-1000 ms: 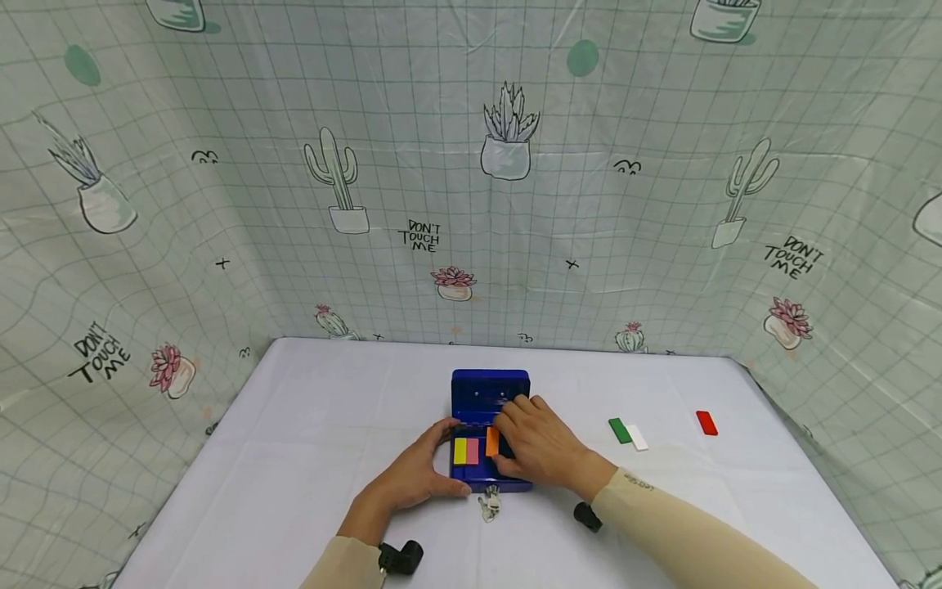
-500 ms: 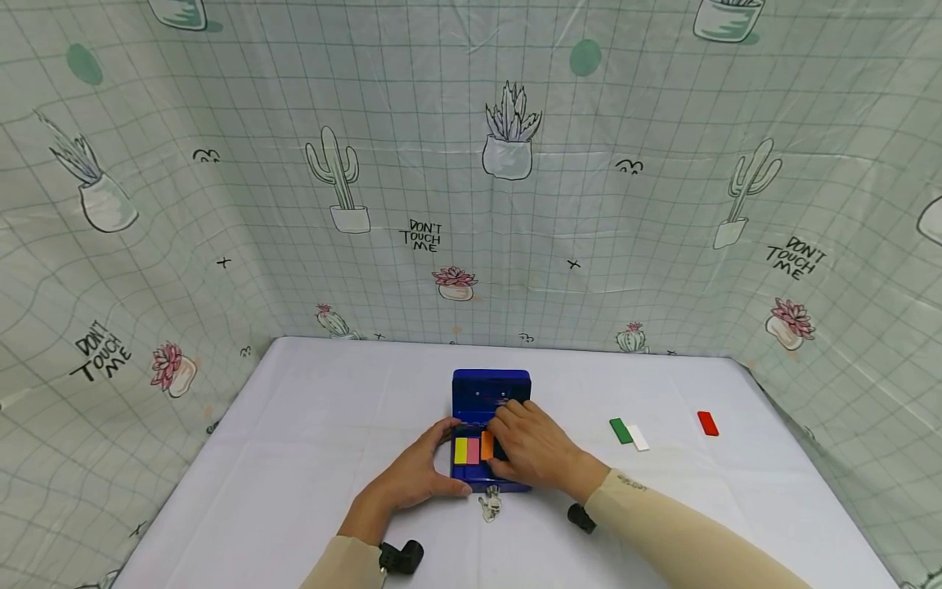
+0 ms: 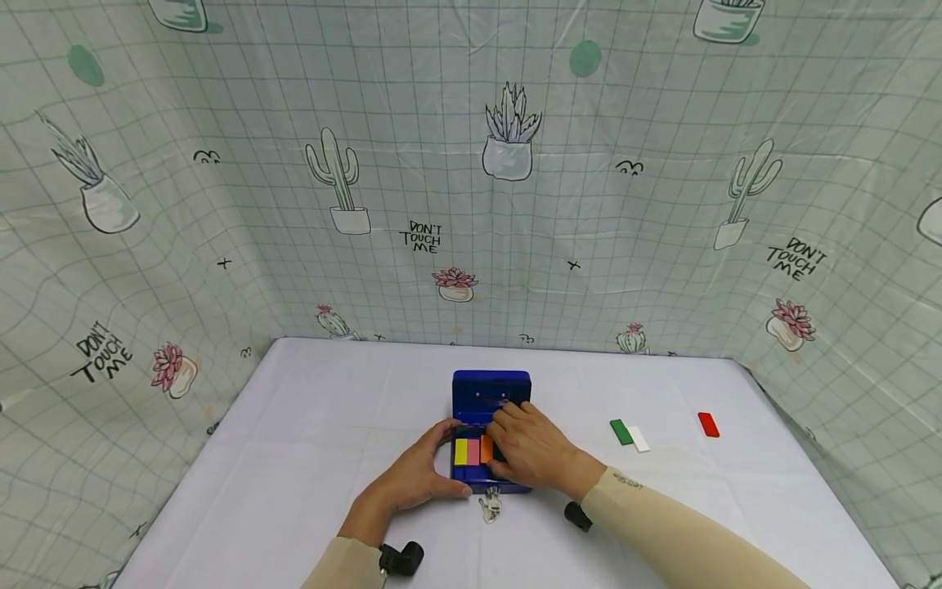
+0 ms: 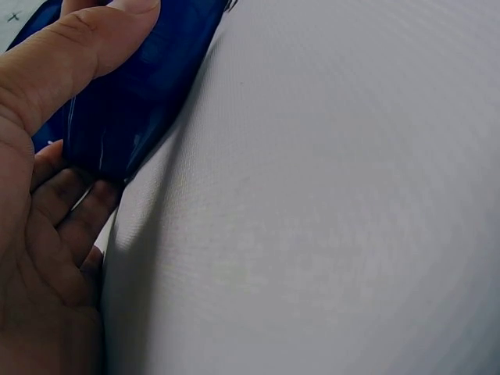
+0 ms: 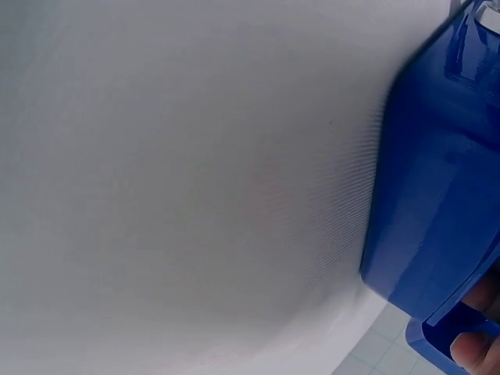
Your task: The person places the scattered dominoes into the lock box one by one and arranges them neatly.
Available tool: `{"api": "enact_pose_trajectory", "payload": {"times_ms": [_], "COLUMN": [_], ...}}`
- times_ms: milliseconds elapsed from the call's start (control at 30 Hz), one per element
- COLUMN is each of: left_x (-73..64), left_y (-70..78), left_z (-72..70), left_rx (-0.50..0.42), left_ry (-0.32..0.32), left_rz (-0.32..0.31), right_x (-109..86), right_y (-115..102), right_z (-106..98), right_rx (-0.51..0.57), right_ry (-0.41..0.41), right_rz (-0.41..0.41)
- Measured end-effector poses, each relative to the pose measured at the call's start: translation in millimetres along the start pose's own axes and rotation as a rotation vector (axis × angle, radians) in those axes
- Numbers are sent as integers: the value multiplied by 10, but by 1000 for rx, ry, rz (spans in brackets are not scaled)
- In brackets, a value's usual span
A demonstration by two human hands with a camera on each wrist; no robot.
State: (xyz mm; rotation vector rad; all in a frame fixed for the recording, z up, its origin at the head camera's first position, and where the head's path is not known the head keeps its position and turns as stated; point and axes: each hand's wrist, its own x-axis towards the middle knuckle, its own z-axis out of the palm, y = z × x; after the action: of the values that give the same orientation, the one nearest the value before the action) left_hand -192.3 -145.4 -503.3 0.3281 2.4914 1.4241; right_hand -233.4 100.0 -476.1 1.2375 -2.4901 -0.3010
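Observation:
A blue metal cash box (image 3: pixel 491 377) stands on the table with its lid raised. Inside it, a yellow block (image 3: pixel 460 451) and a pink block (image 3: pixel 473 452) lie side by side at the left. My left hand (image 3: pixel 415 473) grips the box's left end, thumb at the front and fingers at the back; the left wrist view shows them on its blue wall (image 4: pixel 148 78). With my right hand (image 3: pixel 533 446) reaching into the box, I pinch an orange block (image 3: pixel 486 449) beside the pink one. That hand hides the box's right part. Only fingertips show in the right wrist view.
Keys (image 3: pixel 491 505) hang from the lock at the box's front. To the right lie a green block (image 3: pixel 621 432) touching or nearly touching a white block (image 3: pixel 639 439), and farther off a red block (image 3: pixel 708 424). A patterned cloth (image 3: pixel 515 311) rises behind the white table.
My right hand has shifted slightly left with the orange block, which now sits against or very near the pink one. The left hand and the box have stayed put.

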Motion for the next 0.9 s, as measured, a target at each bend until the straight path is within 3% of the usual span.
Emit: {"api": "enact_pose_trajectory", "payload": {"times_ms": [900], "left_x": [-5], "left_y": [13], "left_z": [-5], "left_rx": [3], "left_ry": [-4], "left_rz": [-6], "right_x": [46], "right_y": [-12], "right_z": [-3], "right_rx": [-30], "right_ry": [-89], "right_rz": [-31]}}
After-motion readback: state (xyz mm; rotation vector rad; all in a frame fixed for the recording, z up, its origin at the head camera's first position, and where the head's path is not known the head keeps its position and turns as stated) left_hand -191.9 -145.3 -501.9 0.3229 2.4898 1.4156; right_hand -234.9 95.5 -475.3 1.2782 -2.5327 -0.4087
